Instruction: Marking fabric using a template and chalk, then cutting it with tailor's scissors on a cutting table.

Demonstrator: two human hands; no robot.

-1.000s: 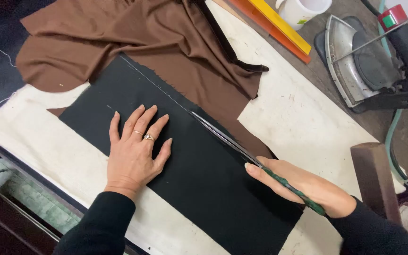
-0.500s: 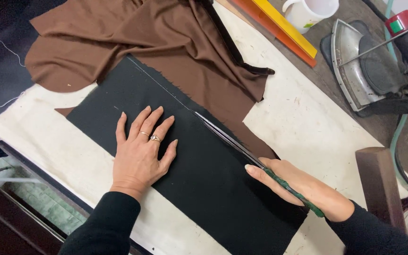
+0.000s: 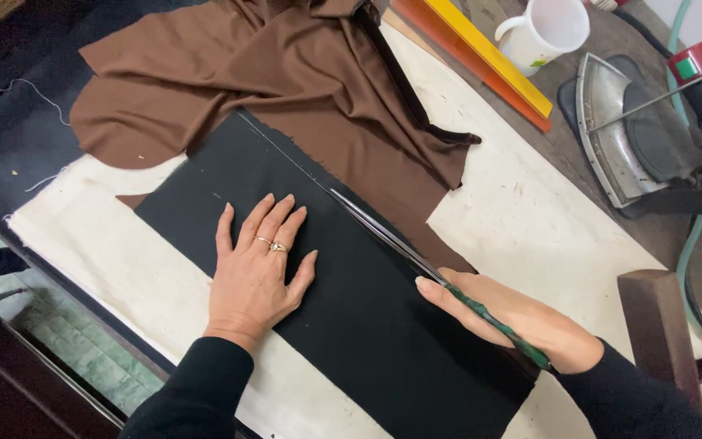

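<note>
A: Since 1 second ago your hands have barely shifted on the cloth; the scissor tips sit about where they did, along the long edge of the black fabric (image 3: 351,317).

B: And my left hand (image 3: 255,275)?

A: Flat and released, fingers spread, palm pressing the black fabric near its middle. 2 rings show on 1 finger. It grasps nothing.

B: The right hand (image 3: 522,319)?

A: At 4 o'clock from the left one, clenched around the green handles of the scissors (image 3: 416,258). The blades point toward 10 o'clock and lie along the black fabric's upper edge, where it meets the brown fabric (image 3: 286,73).

B: Where does the black piece lie?

A: Slanted across the pale table cover (image 3: 530,211), running from 10 o'clock to 5 o'clock. The brown fabric is bunched at 12 o'clock and reaches under the black edge.

B: What else is around?

A: A white mug (image 3: 546,32) at 1 o'clock, a yellow and orange ruler (image 3: 489,61) just beside it, and an iron (image 3: 635,138) at 2 o'clock, well apart from your hands.
</note>
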